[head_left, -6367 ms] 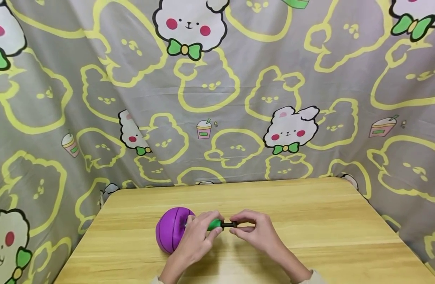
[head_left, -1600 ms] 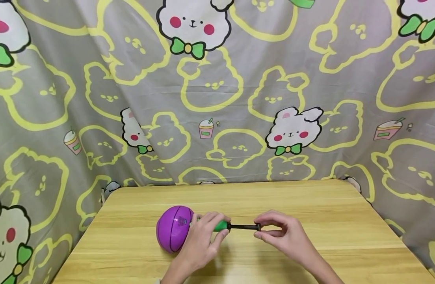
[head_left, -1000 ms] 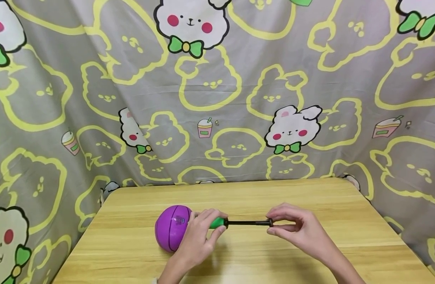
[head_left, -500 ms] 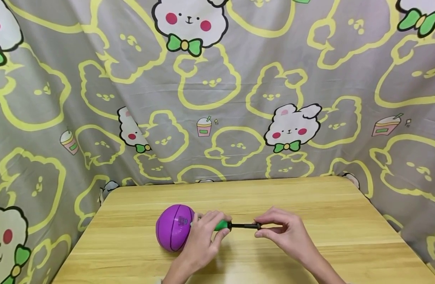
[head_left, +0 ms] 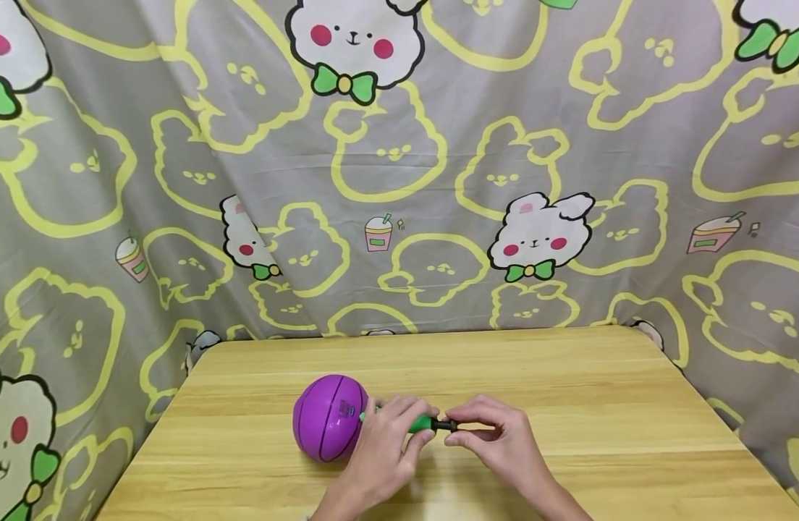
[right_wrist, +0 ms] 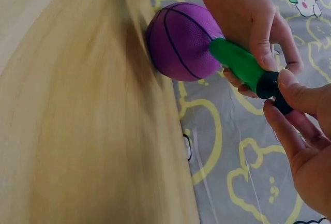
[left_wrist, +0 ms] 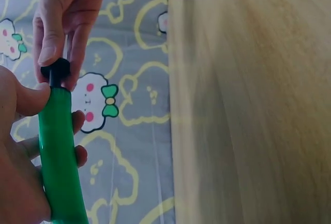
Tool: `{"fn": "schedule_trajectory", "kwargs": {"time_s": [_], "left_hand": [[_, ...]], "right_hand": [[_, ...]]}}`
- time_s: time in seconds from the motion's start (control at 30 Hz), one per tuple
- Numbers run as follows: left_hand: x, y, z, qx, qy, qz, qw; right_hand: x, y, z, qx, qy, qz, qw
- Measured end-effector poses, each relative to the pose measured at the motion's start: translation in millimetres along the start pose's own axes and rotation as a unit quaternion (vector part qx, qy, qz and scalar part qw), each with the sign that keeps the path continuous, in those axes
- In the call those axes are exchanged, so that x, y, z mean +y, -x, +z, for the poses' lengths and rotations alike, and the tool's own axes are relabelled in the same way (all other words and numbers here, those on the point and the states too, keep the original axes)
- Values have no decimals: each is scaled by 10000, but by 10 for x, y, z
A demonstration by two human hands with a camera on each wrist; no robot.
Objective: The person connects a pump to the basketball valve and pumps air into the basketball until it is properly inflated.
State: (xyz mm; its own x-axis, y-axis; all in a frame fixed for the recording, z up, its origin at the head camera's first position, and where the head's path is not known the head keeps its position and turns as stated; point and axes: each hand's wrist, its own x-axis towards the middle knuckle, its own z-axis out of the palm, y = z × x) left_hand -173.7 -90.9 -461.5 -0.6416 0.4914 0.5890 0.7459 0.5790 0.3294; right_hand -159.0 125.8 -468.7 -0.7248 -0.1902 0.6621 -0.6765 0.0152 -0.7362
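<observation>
Wood table (head_left: 588, 376), cloth (head_left: 425, 217) beyond. I see left hand (head_left: 388, 443) gripping pump (right_wrist: 238, 62), probably steadying it at ball (head_left: 326, 420); right hand (head_left: 502, 438) pinching handle (head_left: 445, 425), likely for straight strokes.

Your left hand (head_left: 388, 447), just beside the ball (head_left: 328, 418), and your right hand (head_left: 506, 443), to the ball's right, are bare with slim fingers; nearer you than the ball, a pale sliver of sleeve (head_left: 306, 518) edges your left forearm (head_left: 347, 498).

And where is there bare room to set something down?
Bare wooden table lies right of the right hand, left of the purple ball, and behind both towards the patterned curtain. Between ball and right hand is crowded: the left hand holds the green pump.
</observation>
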Motion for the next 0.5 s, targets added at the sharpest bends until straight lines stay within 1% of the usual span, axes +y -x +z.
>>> {"fn": "schedule_trajectory", "kwargs": {"time_s": [0.1, 0.3, 0.37, 0.5], "left_hand": [[-3, -2, -9, -32, -3, -14, 10000], [-28, -25, -48, -185, 184, -122, 9996], [-39, -29, -62, -164, 192, -120, 9996], [-69, -22, -104, -25, 154, -139, 9998]], "right_hand": [[-36, -12, -1, -78, -9, 150, 9999], [-162, -76, -65, -426, 66, 808, 9958], [-200, -92, -99, -475, 135, 936, 9944], [-271, -112, -187, -484, 166, 1060, 9930]]}}
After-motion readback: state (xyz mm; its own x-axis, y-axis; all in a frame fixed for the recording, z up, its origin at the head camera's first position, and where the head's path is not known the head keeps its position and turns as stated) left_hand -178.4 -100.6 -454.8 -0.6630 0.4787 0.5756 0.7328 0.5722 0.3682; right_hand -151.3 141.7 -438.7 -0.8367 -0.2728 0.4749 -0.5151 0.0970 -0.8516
